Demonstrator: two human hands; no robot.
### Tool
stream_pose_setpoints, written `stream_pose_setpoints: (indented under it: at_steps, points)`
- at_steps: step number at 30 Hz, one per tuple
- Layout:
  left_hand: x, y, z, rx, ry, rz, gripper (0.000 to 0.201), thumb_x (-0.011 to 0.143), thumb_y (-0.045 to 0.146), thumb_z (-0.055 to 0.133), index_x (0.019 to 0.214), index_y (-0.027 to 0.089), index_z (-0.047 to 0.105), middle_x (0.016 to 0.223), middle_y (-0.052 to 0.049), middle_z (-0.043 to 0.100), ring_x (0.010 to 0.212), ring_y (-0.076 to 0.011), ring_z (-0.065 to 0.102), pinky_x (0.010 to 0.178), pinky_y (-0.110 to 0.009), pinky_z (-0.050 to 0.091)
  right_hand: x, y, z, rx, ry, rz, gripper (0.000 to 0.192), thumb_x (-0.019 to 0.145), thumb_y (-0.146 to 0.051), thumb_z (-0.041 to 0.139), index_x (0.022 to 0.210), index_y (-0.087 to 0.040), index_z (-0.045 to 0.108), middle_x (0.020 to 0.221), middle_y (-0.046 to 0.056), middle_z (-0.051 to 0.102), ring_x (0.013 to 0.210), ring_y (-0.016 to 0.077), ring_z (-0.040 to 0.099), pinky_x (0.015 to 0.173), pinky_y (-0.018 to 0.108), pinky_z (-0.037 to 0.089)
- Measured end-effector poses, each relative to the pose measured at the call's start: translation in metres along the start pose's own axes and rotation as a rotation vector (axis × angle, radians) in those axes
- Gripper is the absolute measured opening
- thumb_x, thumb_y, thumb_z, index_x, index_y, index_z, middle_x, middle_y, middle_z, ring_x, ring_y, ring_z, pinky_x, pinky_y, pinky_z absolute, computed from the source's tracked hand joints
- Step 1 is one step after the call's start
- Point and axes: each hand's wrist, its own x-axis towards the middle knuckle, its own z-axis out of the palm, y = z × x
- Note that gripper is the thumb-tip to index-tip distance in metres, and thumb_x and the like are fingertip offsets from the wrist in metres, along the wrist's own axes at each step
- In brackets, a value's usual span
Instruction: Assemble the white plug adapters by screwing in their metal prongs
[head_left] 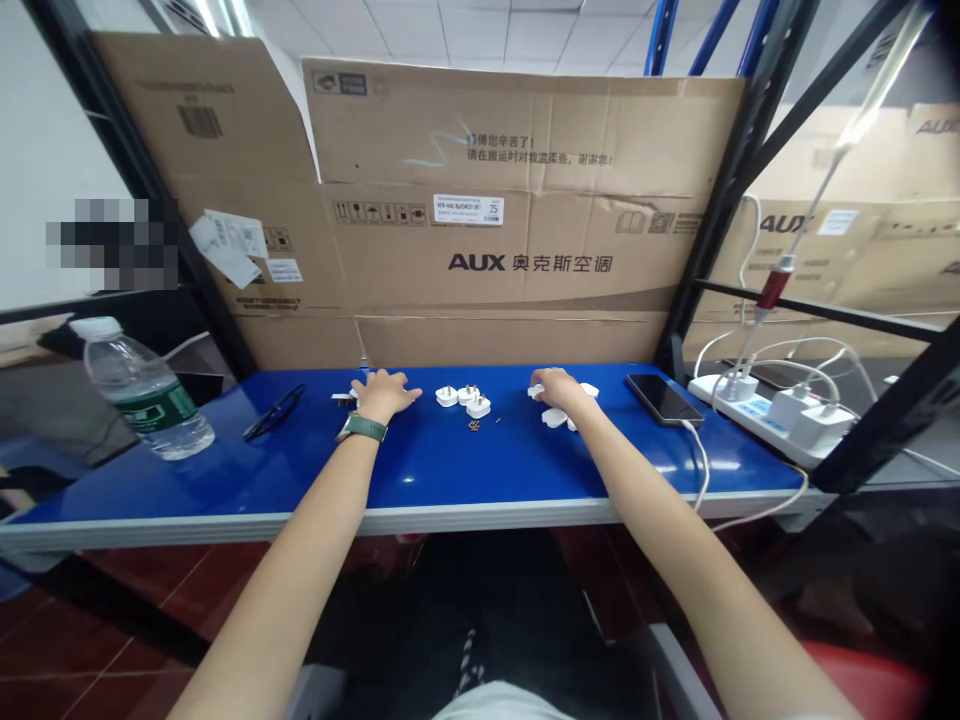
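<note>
From the head camera, the left hand [386,392] lies flat and open on the blue table [450,470], holding nothing. The right hand [555,388] covers white plug parts [556,416]; its grip is hidden. Gathering these wants care: three plugs [463,399] and tiny screws [480,424] lie between, with a phone [664,398], glasses [274,411] and a bottle [142,390] nearby.

Middle cardboard box [495,250] reads "AUX 奥克斯空调"; its white label [468,209] shows "25". Right box [847,250]: "AUX", partly hidden.

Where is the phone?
In the head view, the phone lies flat on the blue table's right side, between the right hand and the white power strip.
</note>
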Motion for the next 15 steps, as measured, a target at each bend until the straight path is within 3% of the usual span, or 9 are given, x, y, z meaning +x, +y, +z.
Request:
stream_pose_setpoints:
  at_steps: [3,6,15]
  points:
    - [0.001,-0.001,-0.002,-0.023,-0.021,-0.050,0.049,0.099,0.047,0.037,0.124,0.025,0.073,0.139,-0.019,0.064,0.136,-0.0443,0.047,0.109,-0.070,0.028,0.001,-0.003,0.000,0.010,-0.019,-0.018,0.038,0.087,-0.025,0.076,0.124,-0.025,0.071,0.125,0.012,0.070,0.114,0.0267,0.067,0.087,0.029,0.051]
    - [0.003,-0.003,-0.004,-0.020,-0.039,-0.067,0.042,0.095,0.037,0.044,0.118,0.025,0.076,0.135,-0.018,0.067,0.134,-0.0451,0.047,0.108,-0.070,0.028,-0.001,-0.006,-0.002,0.020,-0.030,-0.014,0.039,0.087,-0.026,0.076,0.125,-0.024,0.070,0.121,0.012,0.071,0.109,0.0262,0.068,0.083,0.028,0.051]
    - [0.003,-0.004,-0.008,-0.055,-0.008,-0.082,0.035,0.082,0.039,0.060,0.105,0.023,0.080,0.126,-0.020,0.070,0.130,-0.0467,0.050,0.108,-0.071,0.028,-0.011,-0.012,-0.007,0.069,0.018,-0.049,0.043,0.085,-0.020,0.072,0.129,-0.023,0.067,0.122,0.012,0.072,0.108,0.0258,0.068,0.081,0.028,0.049]
